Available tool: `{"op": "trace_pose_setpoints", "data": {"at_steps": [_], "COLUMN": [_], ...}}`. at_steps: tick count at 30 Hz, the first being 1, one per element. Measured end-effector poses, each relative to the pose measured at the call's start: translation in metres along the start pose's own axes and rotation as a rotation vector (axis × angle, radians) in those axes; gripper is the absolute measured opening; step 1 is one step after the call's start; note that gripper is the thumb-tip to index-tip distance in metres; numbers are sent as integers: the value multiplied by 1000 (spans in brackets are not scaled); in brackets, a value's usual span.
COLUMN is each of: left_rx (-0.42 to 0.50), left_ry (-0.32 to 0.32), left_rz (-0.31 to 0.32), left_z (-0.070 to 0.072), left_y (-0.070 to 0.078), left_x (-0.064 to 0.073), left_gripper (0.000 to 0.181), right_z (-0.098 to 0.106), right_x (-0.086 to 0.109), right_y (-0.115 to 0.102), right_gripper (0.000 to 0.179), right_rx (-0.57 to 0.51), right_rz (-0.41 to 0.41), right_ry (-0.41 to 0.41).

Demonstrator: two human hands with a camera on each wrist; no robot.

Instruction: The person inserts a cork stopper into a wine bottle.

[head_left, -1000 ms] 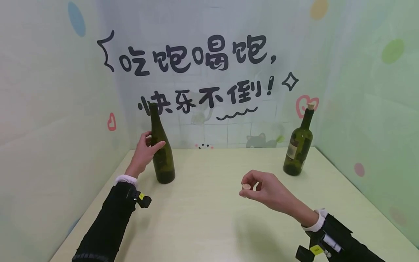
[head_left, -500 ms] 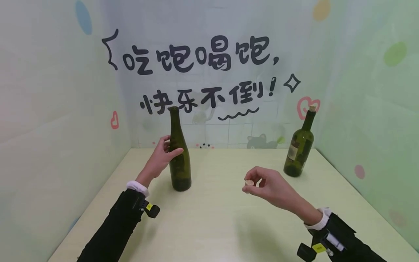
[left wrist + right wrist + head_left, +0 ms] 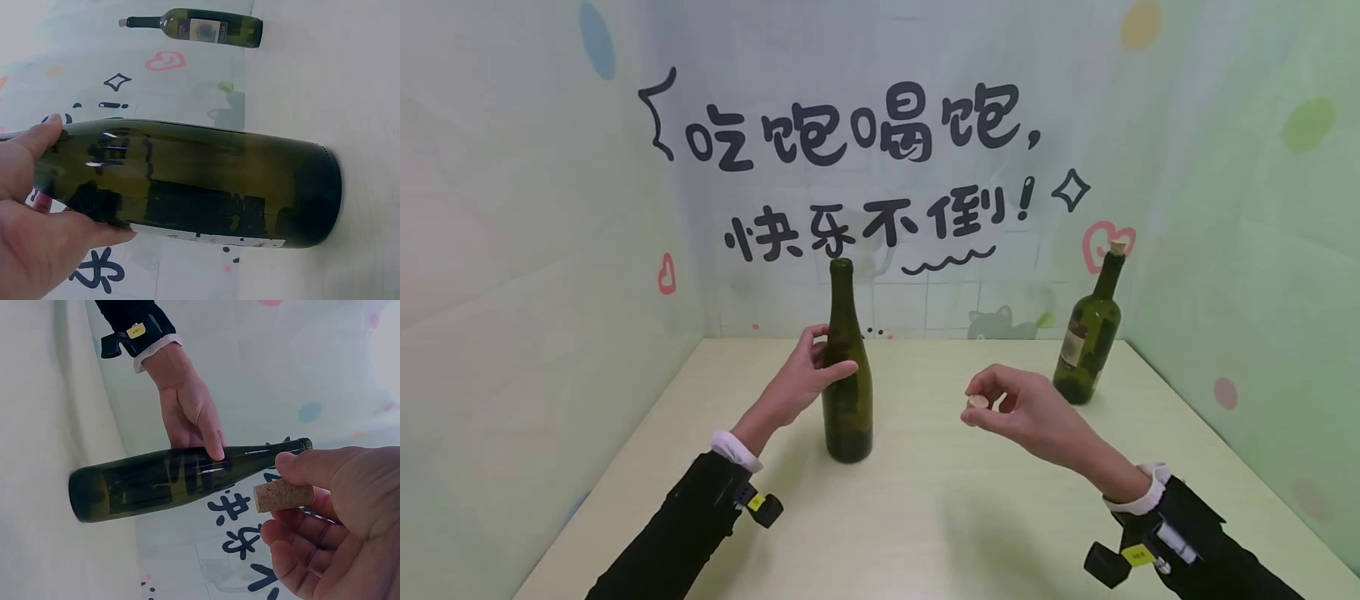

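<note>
My left hand [image 3: 797, 379] grips an uncorked green wine bottle [image 3: 847, 408] around its upper body, thumb on the near side. The bottle is upright near the middle of the table; whether its base touches the tabletop I cannot tell. In the left wrist view, a pale label edge shows along the side of the bottle [image 3: 206, 187]. To the right, my right hand [image 3: 1030, 412] pinches a cork [image 3: 977, 402] between thumb and fingers, in the air and apart from the bottle. The right wrist view shows the short, speckled cork [image 3: 282, 496] in front of the bottle's neck.
A second green wine bottle [image 3: 1086, 346], labelled and with a cork in its mouth, stands at the back right of the pale wooden table [image 3: 880, 533]. Printed fabric walls [image 3: 1232, 275] enclose the table at the back and both sides.
My left hand has carried the bottle rightward and nearer to me, and the bottle has come from a slight tilt to upright. My right hand has shifted slightly up and right, still holding the cork.
</note>
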State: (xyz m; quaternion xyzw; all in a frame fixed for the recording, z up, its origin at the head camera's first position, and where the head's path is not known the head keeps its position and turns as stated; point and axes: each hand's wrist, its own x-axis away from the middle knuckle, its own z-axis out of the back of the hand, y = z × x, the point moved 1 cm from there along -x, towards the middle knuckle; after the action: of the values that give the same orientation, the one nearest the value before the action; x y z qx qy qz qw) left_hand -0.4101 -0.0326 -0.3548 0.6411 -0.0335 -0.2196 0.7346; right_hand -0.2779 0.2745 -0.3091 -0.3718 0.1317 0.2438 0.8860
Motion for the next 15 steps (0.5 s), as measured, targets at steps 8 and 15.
{"op": "trace_pose_setpoints", "data": {"at_steps": [8, 15], "left_rx": [-15, -80], "left_ry": [-33, -83], "left_rz": [-3, -39], "left_z": [-28, -48], "left_y": [7, 15], "left_x": [12, 23], "left_gripper": [77, 79], "right_z": [9, 20], "right_x": [2, 5], "right_y": [-4, -12], "right_gripper": [29, 30], "right_rx": [15, 53], "right_rz": [50, 52], "right_ry": [31, 53]}}
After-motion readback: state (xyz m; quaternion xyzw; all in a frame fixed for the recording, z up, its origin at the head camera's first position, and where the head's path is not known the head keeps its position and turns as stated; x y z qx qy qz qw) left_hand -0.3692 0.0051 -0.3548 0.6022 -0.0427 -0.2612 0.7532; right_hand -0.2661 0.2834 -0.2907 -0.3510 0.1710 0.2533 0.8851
